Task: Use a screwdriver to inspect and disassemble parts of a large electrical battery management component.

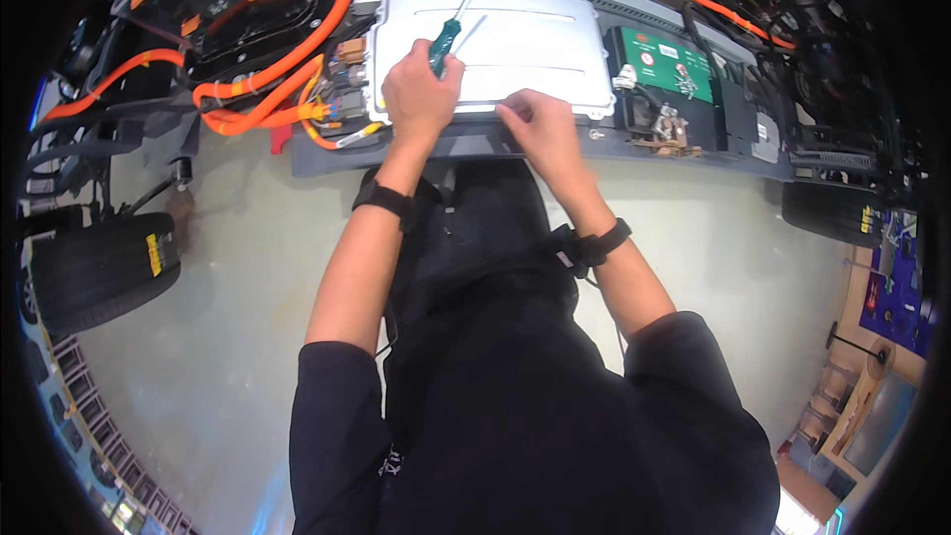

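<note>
My left hand (421,89) is closed around the green handle of a screwdriver (446,40). Its bare metal shaft points up and away, toward the far edge of a silver metal box (535,35). The hand rests over the near left part of that box's lid. At the near edge of the lid, my right hand (540,124) has its thumb and forefinger pinched together. Whatever may be between those fingertips is too small or hidden to make out.
Thick orange cables (287,69) loop left of the box, with orange connectors beside it. To the right stand a green-topped battery (662,64) and a metal terminal clamp (669,129). Tyres (104,267) flank the vehicle frame. A blue tool board (897,287) hangs far right.
</note>
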`<state>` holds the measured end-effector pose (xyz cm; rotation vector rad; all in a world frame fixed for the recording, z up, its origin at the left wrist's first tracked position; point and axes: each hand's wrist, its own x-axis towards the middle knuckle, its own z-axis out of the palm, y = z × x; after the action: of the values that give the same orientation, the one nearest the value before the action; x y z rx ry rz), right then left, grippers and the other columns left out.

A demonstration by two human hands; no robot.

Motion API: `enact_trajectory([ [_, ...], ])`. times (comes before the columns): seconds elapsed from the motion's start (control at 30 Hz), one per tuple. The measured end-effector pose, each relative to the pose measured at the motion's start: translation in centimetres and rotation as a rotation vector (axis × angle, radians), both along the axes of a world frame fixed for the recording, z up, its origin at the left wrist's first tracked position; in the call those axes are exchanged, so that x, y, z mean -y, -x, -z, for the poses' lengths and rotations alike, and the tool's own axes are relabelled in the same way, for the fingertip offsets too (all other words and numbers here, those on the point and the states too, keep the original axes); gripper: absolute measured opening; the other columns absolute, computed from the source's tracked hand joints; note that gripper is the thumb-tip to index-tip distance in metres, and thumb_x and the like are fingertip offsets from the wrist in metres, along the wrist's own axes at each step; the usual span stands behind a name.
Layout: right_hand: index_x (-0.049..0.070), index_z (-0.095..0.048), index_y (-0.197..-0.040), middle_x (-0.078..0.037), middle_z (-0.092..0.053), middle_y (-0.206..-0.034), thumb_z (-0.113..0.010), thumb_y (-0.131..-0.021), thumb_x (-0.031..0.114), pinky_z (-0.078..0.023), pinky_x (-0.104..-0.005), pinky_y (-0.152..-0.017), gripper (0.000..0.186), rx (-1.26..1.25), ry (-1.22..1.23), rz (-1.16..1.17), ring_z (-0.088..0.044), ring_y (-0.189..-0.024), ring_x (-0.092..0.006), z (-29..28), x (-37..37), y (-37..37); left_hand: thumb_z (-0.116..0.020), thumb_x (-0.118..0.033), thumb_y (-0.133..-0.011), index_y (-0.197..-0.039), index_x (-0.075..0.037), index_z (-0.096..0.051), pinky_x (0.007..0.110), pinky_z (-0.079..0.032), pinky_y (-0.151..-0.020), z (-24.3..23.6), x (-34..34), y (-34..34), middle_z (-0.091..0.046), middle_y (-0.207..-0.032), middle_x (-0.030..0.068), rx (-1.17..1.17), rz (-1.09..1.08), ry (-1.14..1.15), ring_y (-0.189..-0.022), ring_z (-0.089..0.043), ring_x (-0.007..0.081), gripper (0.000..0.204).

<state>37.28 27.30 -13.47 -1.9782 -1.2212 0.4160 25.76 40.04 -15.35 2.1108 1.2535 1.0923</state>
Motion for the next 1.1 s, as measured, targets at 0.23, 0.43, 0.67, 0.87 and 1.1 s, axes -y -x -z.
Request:
enact_trajectory([
  [0.23, -0.001, -0.067, -0.085, -0.016, -0.066, -0.075, -0.066, -0.077, 0.012, -0.05, -0.0385, -0.065, 0.015, -0.081, -0.099, -0.061, -0.064, -0.07, -0.0315, 0.73, 0.14, 0.25, -0.058, -0.025, -0.079, -0.083, -0.004, -0.059, 0.048, -0.046, -0.059, -0.15, -0.12, 0.51, -0.059, -0.062, 0.0168, -0.01, -0.007, -0.01, -0.061, -0.06, 0.0385, 0.022],
  [0.43, -0.001, -0.067, -0.086, -0.018, -0.065, -0.077, -0.065, -0.078, 0.01, -0.05, -0.0388, -0.067, 0.014, -0.104, -0.074, -0.045, -0.064, -0.072, -0.0329, 0.29, 0.32, 0.11, -0.057, -0.027, -0.079, -0.083, -0.004, -0.059, 0.048, -0.046, -0.06, -0.14, -0.08, 0.26, -0.06, -0.062, 0.0173, -0.023, -0.024, 0.003, -0.062, -0.06, 0.0392, 0.023],
  [0.67, 0.0, -0.066, -0.087, -0.015, -0.065, -0.077, -0.064, -0.081, 0.01, -0.05, -0.0358, -0.065, 0.011, 0.201, -0.115, -0.121, -0.064, -0.07, -0.0298, 0.66, 0.2, -0.07, -0.058, -0.026, -0.079, -0.085, -0.004, -0.06, 0.048, -0.047, -0.06, -0.15, 0.08, 0.31, -0.061, -0.065, 0.0183, -0.023, -0.021, -0.012, -0.064, -0.061, 0.0388, 0.024],
  [0.87, 0.001, -0.063, -0.087, -0.015, -0.064, -0.079, -0.064, -0.083, 0.011, -0.049, -0.0369, -0.065, 0.011, 0.282, -0.062, -0.156, -0.063, -0.069, -0.0307, 0.2, 0.22, -0.23, -0.058, -0.027, -0.079, -0.085, -0.003, -0.061, 0.046, -0.048, -0.06, 0.0, -0.08, 0.19, -0.061, -0.064, 0.0175, -0.02, -0.025, -0.01, -0.062, -0.061, 0.0375, 0.025],
  [1.1, 0.002, -0.062, -0.091, -0.013, -0.063, -0.082, -0.062, -0.085, 0.009, -0.047, -0.0379, -0.065, 0.01, 0.345, -0.04, -0.24, -0.061, -0.07, -0.0303, 0.2, -0.16, -0.24, -0.058, -0.028, -0.079, -0.088, -0.004, -0.063, 0.046, -0.048, -0.061, -0.04, -0.13, 0.51, -0.061, -0.065, 0.0176, -0.003, -0.034, 0.031, -0.063, -0.061, 0.0378, 0.027],
])
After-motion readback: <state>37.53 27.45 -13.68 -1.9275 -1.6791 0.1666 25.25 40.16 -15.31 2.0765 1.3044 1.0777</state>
